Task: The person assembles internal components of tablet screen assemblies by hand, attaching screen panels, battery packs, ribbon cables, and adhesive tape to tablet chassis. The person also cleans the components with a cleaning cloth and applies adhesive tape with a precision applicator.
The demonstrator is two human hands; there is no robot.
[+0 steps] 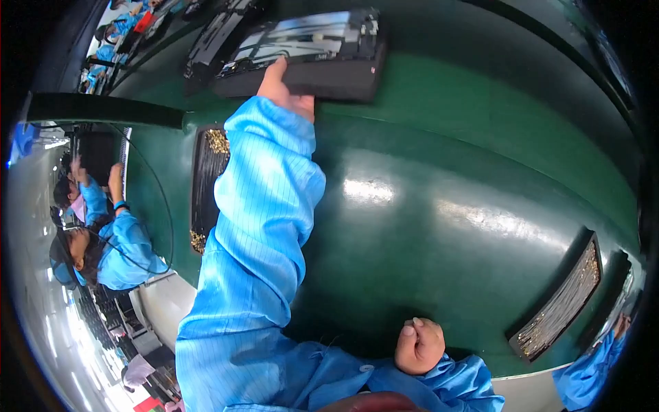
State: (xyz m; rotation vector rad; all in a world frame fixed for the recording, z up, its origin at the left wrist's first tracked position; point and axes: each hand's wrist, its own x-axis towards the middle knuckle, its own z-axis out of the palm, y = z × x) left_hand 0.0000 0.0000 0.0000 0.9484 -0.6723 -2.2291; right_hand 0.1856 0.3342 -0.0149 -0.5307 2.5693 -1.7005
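My left arm stretches far across the green table. My left hand grips the near edge of a black tray, thumb on top and fingers underneath. In the tray lies an opened electronic device with a pale, shiny panel, cables and dark parts; it is slightly blurred. Close to my body, at the table's near edge, my right hand is closed with its fingers curled in and the thumb against them. Whatever it may hold is hidden.
Beside my left forearm lies a black tray of dark cables with gold ends. A second tray of thin cables lies at the right. More black trays are at the far left. Co-workers in blue sit left and right.
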